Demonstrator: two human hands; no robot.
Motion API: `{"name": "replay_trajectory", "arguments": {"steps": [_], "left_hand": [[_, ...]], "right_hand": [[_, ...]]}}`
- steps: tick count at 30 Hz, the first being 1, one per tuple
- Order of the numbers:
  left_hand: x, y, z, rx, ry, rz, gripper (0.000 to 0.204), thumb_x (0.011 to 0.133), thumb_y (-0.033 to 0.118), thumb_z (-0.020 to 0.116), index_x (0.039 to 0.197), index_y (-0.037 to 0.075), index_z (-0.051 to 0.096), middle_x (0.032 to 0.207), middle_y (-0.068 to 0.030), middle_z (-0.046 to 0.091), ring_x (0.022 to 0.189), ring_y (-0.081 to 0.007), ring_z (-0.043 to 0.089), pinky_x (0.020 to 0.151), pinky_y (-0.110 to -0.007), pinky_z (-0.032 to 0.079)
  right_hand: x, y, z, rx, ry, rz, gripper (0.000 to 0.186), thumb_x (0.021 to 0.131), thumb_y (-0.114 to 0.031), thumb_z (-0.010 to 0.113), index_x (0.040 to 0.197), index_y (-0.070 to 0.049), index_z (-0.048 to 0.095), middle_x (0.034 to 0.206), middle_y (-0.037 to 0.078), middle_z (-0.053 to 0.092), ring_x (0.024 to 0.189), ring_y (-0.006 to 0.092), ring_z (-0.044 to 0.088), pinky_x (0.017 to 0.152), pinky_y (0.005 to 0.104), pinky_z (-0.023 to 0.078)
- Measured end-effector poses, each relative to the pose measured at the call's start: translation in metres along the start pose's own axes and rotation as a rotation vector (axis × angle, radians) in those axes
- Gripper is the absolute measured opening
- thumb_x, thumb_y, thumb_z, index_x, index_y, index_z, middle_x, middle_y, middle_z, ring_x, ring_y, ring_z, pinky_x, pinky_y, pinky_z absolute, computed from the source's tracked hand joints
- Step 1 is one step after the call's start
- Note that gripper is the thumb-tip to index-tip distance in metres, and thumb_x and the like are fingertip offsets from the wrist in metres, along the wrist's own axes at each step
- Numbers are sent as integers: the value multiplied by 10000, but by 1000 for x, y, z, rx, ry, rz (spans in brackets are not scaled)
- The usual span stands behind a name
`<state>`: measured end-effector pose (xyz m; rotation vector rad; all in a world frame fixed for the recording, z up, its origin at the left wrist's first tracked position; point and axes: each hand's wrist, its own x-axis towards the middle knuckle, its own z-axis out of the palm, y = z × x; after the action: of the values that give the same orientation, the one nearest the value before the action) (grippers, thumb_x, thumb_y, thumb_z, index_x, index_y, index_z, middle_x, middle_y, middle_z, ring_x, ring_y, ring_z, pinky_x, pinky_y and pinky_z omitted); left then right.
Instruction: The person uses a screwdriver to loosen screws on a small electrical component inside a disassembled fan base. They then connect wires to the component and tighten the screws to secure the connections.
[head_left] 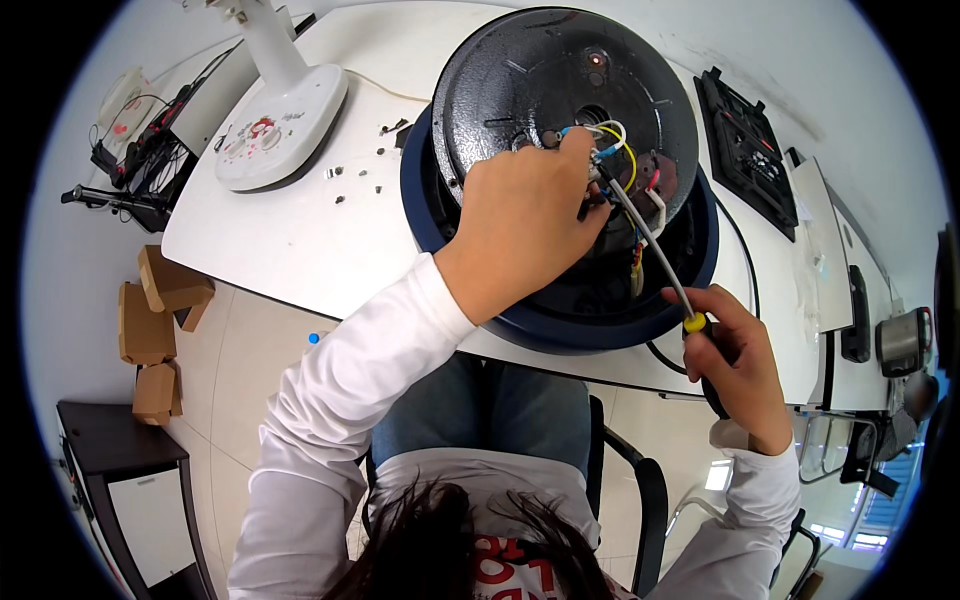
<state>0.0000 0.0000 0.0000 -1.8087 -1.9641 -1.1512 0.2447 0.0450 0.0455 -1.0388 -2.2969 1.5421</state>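
A round, glossy black metal plate [520,70] leans tilted in a dark blue round housing [560,335] on the white table. Blue, yellow, white and red wires [631,165] come out around the plate's middle. Against it my left hand [525,215] is closed, thumb and forefinger pinched near the wire ends; the small part between them is hidden. My right hand [738,355] grips a screwdriver [655,248] with a yellow collar and dark handle. Its long metal shaft slants up and left, the tip reaching the wire connections beside my left fingertips.
A white stand with a broad base [285,125] occupies the table's left, with several small dark parts [340,172] scattered nearby. An open black tool case [745,150] lies at the right. A black cable [745,245] curves beside the housing. Cardboard boxes [147,325] sit on the floor.
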Motion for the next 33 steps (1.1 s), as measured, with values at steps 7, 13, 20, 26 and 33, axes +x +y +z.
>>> {"name": "replay_trajectory", "arguments": {"steps": [7, 13, 20, 26, 33], "left_hand": [[0, 0, 0, -26, -2, 10, 232, 779, 159, 673, 969, 79, 567, 588, -100, 598, 549, -306, 616, 477, -396, 446], [-1, 0, -1, -34, 12, 32, 235, 772, 149, 685, 962, 85, 562, 600, -95, 611, 551, -298, 625, 479, -384, 454], [0, 1, 1, -40, 18, 56, 250, 768, 146, 694, 970, 82, 560, 609, -95, 616, 554, -294, 629, 479, -377, 455], [-2, 0, -1, 9, 13, 46, 251, 767, 142, 693, 973, 78, 562, 601, -84, 609, 552, -277, 628, 478, -360, 453], [-2, -1, 2, 10, 24, 57, 311, 752, 166, 719, 1010, 77, 570, 599, -79, 607, 546, -271, 624, 480, -357, 453]], "right_hand": [[1, 6, -1, 56, 16, -137, 304, 997, -113, 428, 1238, 13, 565, 979, 50, 603, 802, 82, 550, 715, 197, 413], [2, 6, -3, 142, -21, -13, 277, 909, -28, 596, 1184, -12, 566, 1019, 64, 618, 813, 88, 597, 703, 215, 461], [3, 5, 7, 79, 28, -57, 272, 875, -15, 623, 1127, -38, 524, 886, 63, 604, 675, 71, 550, 546, 186, 421], [2, -1, 2, 389, -104, 0, 297, 934, -16, 442, 1224, 13, 501, 897, 92, 598, 711, 101, 542, 683, 238, 448], [-3, -12, 9, 236, -118, 39, 431, 864, 43, 602, 1280, -9, 498, 993, 89, 573, 768, 156, 639, 695, 255, 542]]}}
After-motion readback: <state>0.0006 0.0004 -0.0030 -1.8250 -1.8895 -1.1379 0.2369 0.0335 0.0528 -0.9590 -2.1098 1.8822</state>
